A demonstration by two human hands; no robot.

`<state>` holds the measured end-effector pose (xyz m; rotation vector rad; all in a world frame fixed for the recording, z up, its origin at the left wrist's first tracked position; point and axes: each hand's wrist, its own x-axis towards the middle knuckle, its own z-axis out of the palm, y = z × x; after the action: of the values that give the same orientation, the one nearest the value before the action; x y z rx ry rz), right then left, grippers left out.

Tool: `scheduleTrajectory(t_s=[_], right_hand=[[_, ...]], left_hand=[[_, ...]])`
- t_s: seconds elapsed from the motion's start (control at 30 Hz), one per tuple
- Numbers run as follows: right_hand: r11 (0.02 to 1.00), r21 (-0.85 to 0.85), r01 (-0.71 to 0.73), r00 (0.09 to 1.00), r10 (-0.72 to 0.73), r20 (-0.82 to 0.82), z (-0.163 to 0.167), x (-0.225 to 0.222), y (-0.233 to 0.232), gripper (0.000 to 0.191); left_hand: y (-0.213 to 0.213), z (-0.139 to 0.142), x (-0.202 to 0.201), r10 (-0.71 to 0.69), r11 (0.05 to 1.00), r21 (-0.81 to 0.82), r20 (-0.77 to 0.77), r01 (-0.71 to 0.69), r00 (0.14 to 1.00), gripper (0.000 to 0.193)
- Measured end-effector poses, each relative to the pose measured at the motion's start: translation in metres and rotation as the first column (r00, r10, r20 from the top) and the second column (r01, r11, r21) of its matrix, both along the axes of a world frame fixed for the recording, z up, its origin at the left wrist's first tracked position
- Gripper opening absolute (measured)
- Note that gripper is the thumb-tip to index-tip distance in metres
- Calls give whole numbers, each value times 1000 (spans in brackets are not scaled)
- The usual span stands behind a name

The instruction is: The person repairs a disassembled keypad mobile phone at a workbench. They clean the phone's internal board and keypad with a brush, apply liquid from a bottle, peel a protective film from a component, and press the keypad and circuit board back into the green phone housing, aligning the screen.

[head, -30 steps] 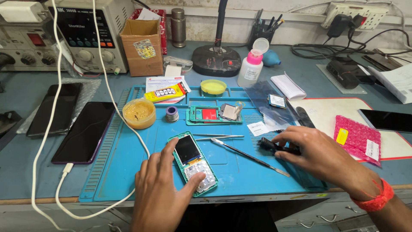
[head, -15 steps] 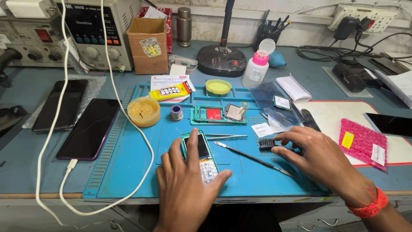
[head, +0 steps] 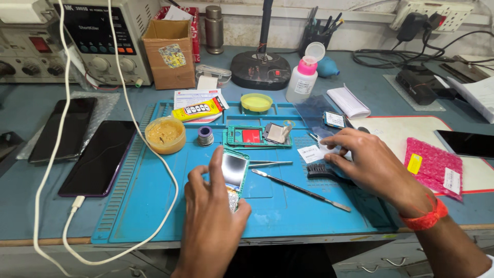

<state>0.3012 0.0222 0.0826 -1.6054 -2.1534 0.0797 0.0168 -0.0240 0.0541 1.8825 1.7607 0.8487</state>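
my left hand (head: 213, 216) grips a small keypad phone (head: 234, 175), thumb on its right edge, fingers curled on the left, lifted a bit off the blue work mat (head: 149, 206). phone's long axis runs near-to-far, screen end pointing away from me toward the teal phone frame (head: 257, 137), keypad end buried in my palm. my right hand (head: 368, 164) is spread loosely, fingertips pressing a black brush (head: 321, 171) and touching a white paper slip (head: 310, 153); it isn't pinching anything that i can see. tweezers (head: 270, 163) lie just beside the phone's top right, and a long metal spudger (head: 303, 190) runs diagonally between both hands. open mat left of my left hand and along the near edge; bench (head: 31, 206) edge right under my wrists. white cable (head: 170, 190) loops over the mat's left part. two dark phones (head: 98, 157) sit left off the mat, flux tub (head: 164, 135) at far left of mat, pink bubble pouch (head: 432, 167) right.
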Motion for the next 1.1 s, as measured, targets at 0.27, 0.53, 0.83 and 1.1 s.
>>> scheduleTrajectory(t_s=[0.27, 0.53, 0.83, 1.1], right_hand=[[998, -40, -55, 964, 42, -261, 4, -65, -34, 28], [977, -171, -124, 837, 11, -547, -22, -98, -49, 31], [847, -303, -438, 289, -186, -939, -60, -95, -40, 44], [859, -247, -449, 333, -96, -938, -62, -96, -45, 55]], left_hand=[[3, -11, -35, -123, 992, 27, 393, 123, 911, 109], [3, -6, -51, -44, 967, -94, 851, 236, 523, 96], [3, -23, -12, -124, 977, 89, 976, 192, 179, 72], [4, -29, -16, -154, 946, 101, 976, 309, 154, 58]])
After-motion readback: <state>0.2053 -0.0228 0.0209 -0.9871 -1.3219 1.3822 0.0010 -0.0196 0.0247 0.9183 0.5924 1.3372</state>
